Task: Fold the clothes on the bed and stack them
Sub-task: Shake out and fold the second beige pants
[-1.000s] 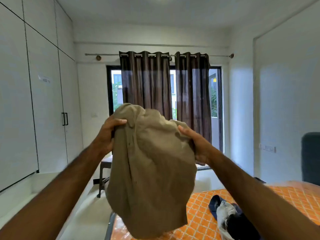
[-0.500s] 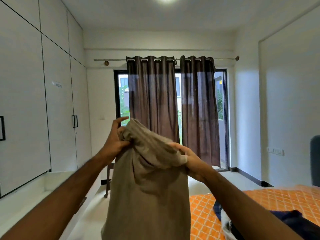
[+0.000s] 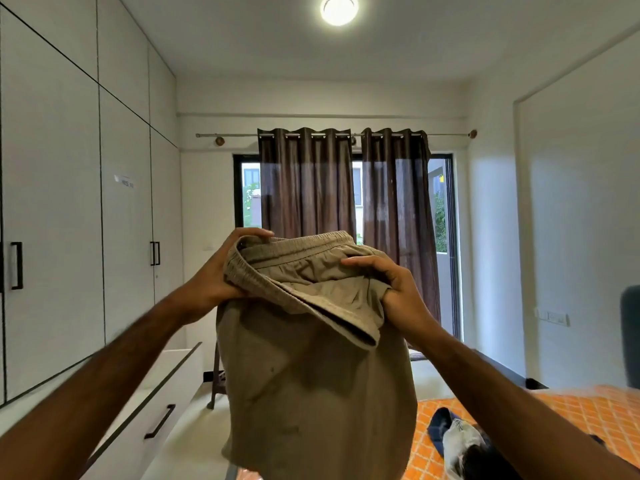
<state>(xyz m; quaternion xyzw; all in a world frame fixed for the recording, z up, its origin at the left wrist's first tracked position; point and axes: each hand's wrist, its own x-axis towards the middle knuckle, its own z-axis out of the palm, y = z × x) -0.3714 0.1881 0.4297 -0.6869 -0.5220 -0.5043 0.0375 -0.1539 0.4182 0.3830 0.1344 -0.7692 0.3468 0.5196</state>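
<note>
I hold a pair of khaki shorts [image 3: 311,393] up in the air in front of me, elastic waistband on top and open toward me, legs hanging down. My left hand [image 3: 218,271] grips the waistband's left side, fingers curled over its rim. My right hand [image 3: 391,285] grips the right side, fingers over the top of the fabric. Lower right, the bed [image 3: 571,417] with an orange patterned sheet carries a small heap of other clothes [image 3: 457,441], dark blue and white, partly hidden by my right forearm.
White wardrobes [image 3: 69,220] line the left wall, with a low drawer unit [image 3: 149,410] beneath. Brown curtains [image 3: 346,188] hang over the glass door straight ahead. A wooden stool [image 3: 216,379] stands behind the shorts. A dark chair back [image 3: 630,327] shows at the right edge.
The waistband has been opened out and now faces me, with both hands shifted along its rim. The view has tilted upward, showing the ceiling light.
</note>
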